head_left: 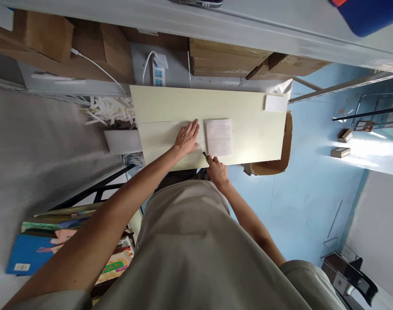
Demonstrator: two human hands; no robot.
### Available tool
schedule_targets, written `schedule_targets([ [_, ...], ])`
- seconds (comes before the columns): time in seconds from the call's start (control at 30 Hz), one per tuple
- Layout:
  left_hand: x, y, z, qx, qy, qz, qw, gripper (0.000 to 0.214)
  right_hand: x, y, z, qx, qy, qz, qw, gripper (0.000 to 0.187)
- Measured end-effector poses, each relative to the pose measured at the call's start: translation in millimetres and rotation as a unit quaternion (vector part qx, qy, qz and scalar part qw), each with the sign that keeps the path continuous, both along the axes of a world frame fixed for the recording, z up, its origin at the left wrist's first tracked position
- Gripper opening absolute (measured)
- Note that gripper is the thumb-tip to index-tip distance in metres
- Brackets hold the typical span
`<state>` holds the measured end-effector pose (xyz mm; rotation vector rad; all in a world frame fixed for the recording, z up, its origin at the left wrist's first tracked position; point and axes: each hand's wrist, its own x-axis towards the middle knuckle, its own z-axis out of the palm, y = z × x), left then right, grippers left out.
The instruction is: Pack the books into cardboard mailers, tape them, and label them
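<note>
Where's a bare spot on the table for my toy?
Right of the paper, in front of the white block, the table is bare. It's crowded around the paper's near left corner: left hand, right hand, cutter.

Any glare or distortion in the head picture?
Head view: glare washes out part of the blue floor, away from the left hand and right hand; wide-angle distortion stretches the picture's edges; lines on the white paper are too fine to read.

got a power strip [158, 75] and cardboard boxes [227, 58] past the left fingers [193, 128], plus a colorful pile [31, 252] way behind those fingers
</note>
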<state>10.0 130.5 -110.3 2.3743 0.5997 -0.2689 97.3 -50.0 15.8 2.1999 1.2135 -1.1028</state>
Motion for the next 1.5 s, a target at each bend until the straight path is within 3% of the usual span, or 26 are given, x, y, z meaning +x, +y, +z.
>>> schedule_targets([
  [0.23,16,-9,-6.6,0.017,0.030,0.029,0.999,0.099,11,-9,30.6,-0.037,0.064,0.043,0.996,0.036],
  [0.4,17,-22,6.7,0.024,0.033,0.070,0.997,0.095,46,-19,57.2,0.047,0.040,-0.030,0.998,0.054],
  [0.57,25,-46,41.1,0.009,0.026,0.132,0.991,0.093,97,-20,78.8,0.193,0.041,-0.102,0.975,0.063],
  [0.7,54,-53,96.8,0.050,-0.113,0.132,0.984,0.074,142,-7,93.1,0.361,0.041,-0.138,0.921,0.064],
  [0.9,126,-22,215.7,0.165,-0.311,0.143,0.925,0.067,213,52,142.9,0.584,-0.001,-0.128,0.802,0.046],
  [0.97,149,-6,249.0,0.192,-0.343,0.147,0.908,0.064,235,83,164.3,0.616,-0.026,-0.097,0.781,0.043],
  [1.07,177,16,284.6,0.222,-0.375,0.153,0.887,0.059,262,135,189.1,0.622,-0.071,-0.045,0.779,0.043],
  [1.17,194,30,304.9,0.244,-0.378,0.165,0.878,0.059,281,185,199.0,0.603,-0.096,-0.007,0.792,0.045],
  [1.33,199,32,318.3,0.273,-0.378,0.185,0.865,0.055,296,242,191.2,0.536,-0.112,0.038,0.836,0.041],
  [1.43,192,26,313.8,0.267,-0.382,0.198,0.862,0.054,299,258,183.8,0.500,-0.121,0.063,0.855,0.038],
  [1.5,183,22,299.2,0.253,-0.384,0.209,0.863,0.054,299,258,176.7,0.516,-0.111,0.065,0.847,0.038],
])
